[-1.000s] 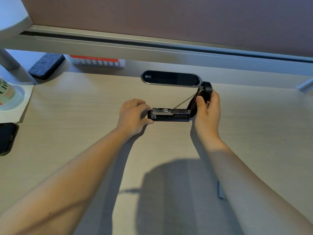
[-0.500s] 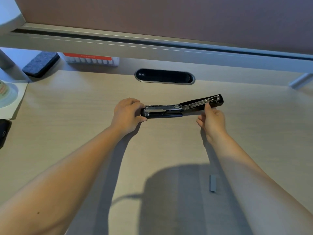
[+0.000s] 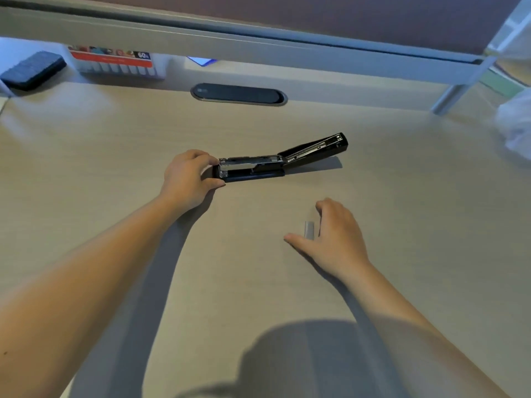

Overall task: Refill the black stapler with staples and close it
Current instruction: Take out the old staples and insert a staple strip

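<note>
The black stapler (image 3: 258, 170) lies on the light wooden desk (image 3: 402, 196), swung fully open. Its metal staple channel faces up and its lid (image 3: 316, 149) is folded back to the right, tilted above the desk. My left hand (image 3: 188, 179) grips the front end of the stapler's base between fingers and thumb. A small grey strip of staples (image 3: 309, 230) lies flat on the desk in front of the stapler. My right hand (image 3: 334, 237) hovers over it with fingers spread, thumb on its left and fingers on its right; whether it touches the strip I cannot tell.
A black oval cable grommet (image 3: 238, 94) sits in the desk behind the stapler. At the back left are a grey felt eraser (image 3: 33, 70) and a white box with a red label (image 3: 115, 63). A crumpled white bag (image 3: 514, 124) lies at the right edge.
The stapler's lid went from upright to folded flat back. My right hand let go of the lid and moved down toward me to the staple strip. My left hand stayed on the base.
</note>
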`<state>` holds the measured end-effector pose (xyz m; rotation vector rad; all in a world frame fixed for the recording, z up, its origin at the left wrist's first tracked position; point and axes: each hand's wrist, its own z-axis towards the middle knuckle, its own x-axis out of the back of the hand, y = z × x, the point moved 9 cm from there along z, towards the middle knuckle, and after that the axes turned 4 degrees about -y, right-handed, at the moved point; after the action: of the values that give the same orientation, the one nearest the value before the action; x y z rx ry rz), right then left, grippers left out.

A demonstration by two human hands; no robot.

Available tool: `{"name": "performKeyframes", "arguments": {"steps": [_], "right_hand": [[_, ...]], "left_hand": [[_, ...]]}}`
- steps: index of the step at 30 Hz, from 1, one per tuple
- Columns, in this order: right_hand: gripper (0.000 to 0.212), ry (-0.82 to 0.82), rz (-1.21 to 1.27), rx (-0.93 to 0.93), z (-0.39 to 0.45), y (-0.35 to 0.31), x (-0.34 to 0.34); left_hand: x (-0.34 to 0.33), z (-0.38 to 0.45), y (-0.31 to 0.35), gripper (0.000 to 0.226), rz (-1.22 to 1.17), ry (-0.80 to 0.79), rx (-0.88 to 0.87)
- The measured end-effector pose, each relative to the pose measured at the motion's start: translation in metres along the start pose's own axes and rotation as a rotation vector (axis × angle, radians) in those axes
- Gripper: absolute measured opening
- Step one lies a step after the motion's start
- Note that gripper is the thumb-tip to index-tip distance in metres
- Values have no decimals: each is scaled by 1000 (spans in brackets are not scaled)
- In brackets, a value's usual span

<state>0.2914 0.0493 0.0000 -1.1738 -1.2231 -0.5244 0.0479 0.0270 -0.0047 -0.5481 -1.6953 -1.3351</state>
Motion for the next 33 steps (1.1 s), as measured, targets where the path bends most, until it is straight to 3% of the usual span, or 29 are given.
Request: {"name": "performKeyframes", "arguments": {"steps": [5, 8, 21, 27, 33], "right_hand": [[30, 187, 98, 30, -12, 6, 1], [19, 244, 145, 99, -20, 3, 0], [17, 222, 435, 379, -111, -60, 7], [19, 235, 265, 489, -109, -95, 5], [21, 146, 200, 547, -97, -111, -18]], "left_hand": [[-4, -13, 2, 42, -2, 25, -30], [-5, -25, 4, 40, 20, 46, -47], [-10, -152, 10, 41, 83, 22, -75], [-11, -177, 12, 41, 98, -21, -121], [-11, -179, 9, 39, 62, 5, -155]]}}
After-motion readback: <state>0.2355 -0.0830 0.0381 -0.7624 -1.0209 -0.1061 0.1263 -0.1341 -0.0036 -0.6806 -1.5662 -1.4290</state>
